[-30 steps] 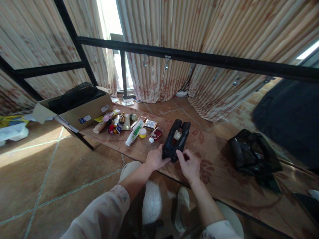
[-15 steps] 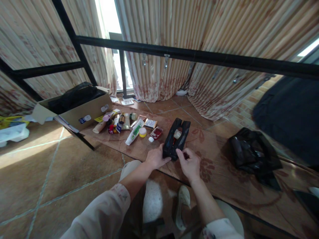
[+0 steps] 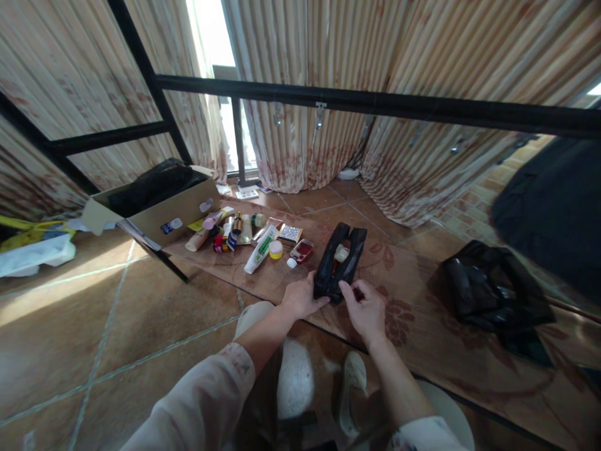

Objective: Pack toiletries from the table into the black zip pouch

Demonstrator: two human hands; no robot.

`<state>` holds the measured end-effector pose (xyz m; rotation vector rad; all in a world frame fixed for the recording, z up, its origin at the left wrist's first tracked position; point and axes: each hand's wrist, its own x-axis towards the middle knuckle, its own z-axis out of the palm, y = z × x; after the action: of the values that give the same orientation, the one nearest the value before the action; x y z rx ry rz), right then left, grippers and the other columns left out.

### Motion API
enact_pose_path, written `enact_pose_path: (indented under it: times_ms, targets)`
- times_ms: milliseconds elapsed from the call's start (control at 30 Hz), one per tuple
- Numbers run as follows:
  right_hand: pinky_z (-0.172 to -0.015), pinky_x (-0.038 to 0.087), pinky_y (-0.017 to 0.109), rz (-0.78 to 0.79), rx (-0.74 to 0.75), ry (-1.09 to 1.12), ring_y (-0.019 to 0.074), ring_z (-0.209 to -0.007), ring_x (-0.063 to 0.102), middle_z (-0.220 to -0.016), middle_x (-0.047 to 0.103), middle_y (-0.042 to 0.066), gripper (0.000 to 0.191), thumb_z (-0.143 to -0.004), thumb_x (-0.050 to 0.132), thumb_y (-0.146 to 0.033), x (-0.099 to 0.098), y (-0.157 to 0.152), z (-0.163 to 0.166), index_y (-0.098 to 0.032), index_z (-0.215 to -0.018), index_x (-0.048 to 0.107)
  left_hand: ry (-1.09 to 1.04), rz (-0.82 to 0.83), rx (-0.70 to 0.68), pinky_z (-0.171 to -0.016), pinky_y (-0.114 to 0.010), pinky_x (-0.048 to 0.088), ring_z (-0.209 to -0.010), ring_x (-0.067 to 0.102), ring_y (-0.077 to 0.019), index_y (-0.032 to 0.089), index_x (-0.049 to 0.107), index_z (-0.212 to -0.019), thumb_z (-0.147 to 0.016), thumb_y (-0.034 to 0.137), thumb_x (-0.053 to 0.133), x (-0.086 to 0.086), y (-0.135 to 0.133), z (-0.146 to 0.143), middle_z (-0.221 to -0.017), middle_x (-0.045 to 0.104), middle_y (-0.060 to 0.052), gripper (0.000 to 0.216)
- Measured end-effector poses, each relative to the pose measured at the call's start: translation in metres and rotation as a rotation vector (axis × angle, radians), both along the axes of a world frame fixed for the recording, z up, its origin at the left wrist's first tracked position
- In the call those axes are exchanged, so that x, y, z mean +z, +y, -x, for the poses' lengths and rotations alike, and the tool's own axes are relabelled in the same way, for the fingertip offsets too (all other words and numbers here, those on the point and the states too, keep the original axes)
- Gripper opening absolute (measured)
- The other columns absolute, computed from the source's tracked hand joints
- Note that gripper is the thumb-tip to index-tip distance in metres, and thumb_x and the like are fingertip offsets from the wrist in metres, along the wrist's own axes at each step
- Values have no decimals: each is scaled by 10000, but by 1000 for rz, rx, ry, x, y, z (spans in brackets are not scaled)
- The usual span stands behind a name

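Note:
A black plastic bag (image 3: 326,282) lies on the cloth-covered bench before me, its two handle strips pointing away. Through the gap between the strips shows a small item with a whitish top (image 3: 341,253); its kind is not clear. My left hand (image 3: 303,297) is closed on the bag's near left side, thumb along the bottom edge. With thumb and fingers together, my right hand (image 3: 364,307) pinches the near right corner. Just left of the bag are a clear container with dark red contents (image 3: 302,251), a small white cap (image 3: 292,263), a yellow-and-white jar (image 3: 275,250) and a white-green tube (image 3: 261,249).
A glittery square case (image 3: 290,234) and several cosmetic bottles lie further left, by an open cardboard box (image 3: 171,216) holding black plastic. Another black bag (image 3: 493,288) rests on the bench's right part. A black metal rail (image 3: 375,105) crosses before the curtains.
The whole view has shifted slightly, so everything appears a little further right. Both hands keep their hold on the black plastic bag, with hardly any other movement.

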<state>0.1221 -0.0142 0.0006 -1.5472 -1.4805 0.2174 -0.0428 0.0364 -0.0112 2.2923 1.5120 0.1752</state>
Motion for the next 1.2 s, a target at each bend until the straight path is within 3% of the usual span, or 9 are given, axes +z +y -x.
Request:
enact_pose_path:
  times_ms: [1200]
  targets:
    - [-556, 340, 243, 39, -36, 14, 105, -522, 408, -539, 452, -43, 454, -833, 583, -560, -5, -1, -1, -201, -568, 500, -31, 35, -6, -834, -387, 551, -1012, 680, -302, 177, 377, -1288, -775, 594, 595, -2, -1, 1, -1088, 701, -115, 696]
